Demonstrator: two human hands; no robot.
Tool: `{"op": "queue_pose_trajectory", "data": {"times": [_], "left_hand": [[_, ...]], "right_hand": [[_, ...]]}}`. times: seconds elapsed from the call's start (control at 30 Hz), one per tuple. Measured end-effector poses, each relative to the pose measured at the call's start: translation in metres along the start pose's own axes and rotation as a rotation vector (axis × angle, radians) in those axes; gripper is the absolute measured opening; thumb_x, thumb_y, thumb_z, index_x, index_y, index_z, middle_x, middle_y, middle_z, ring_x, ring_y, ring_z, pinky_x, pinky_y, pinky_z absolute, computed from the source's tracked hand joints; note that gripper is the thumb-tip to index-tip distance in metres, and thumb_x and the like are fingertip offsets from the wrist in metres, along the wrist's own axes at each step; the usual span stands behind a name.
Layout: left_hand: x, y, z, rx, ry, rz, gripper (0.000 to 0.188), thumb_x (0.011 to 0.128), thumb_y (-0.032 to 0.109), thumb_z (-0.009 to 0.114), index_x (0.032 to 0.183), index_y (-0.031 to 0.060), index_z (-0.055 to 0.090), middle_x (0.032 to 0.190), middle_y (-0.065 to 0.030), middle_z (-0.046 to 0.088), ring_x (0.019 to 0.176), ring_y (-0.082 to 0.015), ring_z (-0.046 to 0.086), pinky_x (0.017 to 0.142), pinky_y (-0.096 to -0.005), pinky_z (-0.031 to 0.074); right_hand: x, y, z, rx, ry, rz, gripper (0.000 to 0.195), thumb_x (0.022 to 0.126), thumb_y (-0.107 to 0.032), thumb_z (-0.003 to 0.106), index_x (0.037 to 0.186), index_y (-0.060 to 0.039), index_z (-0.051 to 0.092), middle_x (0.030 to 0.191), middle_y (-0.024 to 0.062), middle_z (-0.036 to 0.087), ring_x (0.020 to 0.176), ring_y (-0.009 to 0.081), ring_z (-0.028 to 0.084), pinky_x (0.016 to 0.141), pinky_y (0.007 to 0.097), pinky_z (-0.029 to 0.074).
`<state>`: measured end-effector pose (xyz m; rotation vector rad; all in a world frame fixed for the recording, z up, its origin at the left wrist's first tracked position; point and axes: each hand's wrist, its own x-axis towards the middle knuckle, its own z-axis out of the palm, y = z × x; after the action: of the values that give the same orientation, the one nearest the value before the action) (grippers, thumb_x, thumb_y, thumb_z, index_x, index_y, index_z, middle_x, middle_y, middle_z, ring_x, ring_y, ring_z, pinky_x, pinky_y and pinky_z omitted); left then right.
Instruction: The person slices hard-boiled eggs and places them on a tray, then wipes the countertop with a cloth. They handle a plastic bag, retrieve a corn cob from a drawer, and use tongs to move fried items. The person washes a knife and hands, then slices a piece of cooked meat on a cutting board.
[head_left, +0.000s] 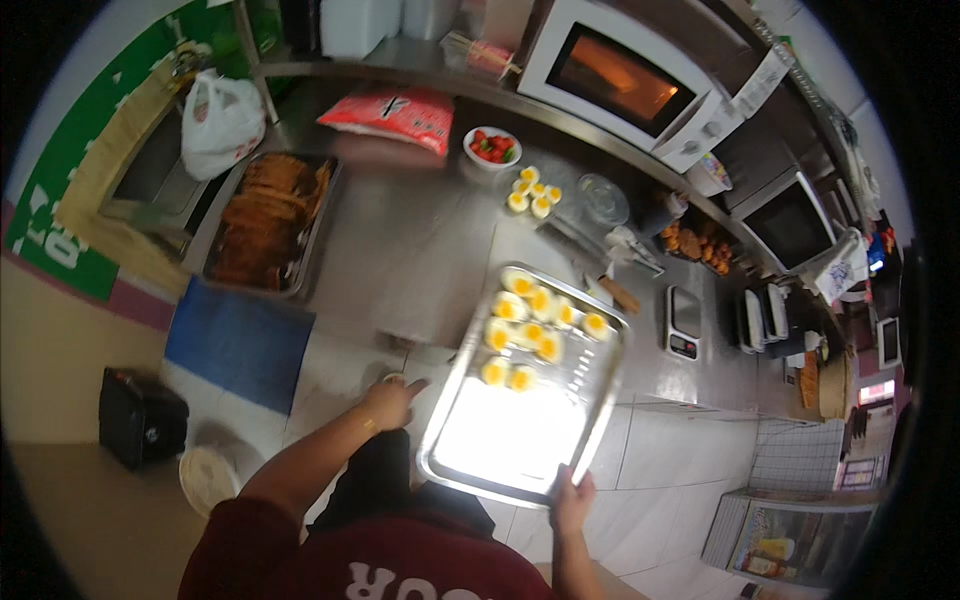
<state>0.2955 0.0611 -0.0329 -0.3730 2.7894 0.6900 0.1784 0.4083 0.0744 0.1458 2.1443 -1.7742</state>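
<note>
My right hand grips the near right corner of a shiny metal tray, which is tilted and juts out from the counter's front edge. Halved boiled eggs lie cut side up over the tray's far part; its near part shows strong glare. To the left of the tray, my left hand is away from it, with thumb and fingers apart; nothing is plainly seen in it. More egg halves sit farther back on the steel counter, beside a white bowl of strawberries or small tomatoes.
A tray of browned sliced food stands at left, near a white plastic bag. A red packet lies at the back. A knife with a wooden handle and a kitchen scale are right. A microwave sits above.
</note>
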Motion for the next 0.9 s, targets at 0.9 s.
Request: {"op": "queue_pose_trajectory", "data": {"times": [0.9], "left_hand": [[-0.09, 0.021, 0.203, 0.007, -0.116, -0.099, 0.04, 0.085, 0.018, 0.052, 0.125, 0.01, 0.051, 0.085, -0.0124, 0.068, 0.065, -0.0292, 0.065, 0.051, -0.0455, 0.051]], "right_hand": [[-0.108, 0.085, -0.078, -0.005, -0.082, -0.027, 0.022, 0.094, -0.017, 0.055, 0.106, 0.0012, 0.057, 0.094, 0.0072, 0.065, 0.083, 0.0142, 0.061, 0.076, 0.0281, 0.048]]}}
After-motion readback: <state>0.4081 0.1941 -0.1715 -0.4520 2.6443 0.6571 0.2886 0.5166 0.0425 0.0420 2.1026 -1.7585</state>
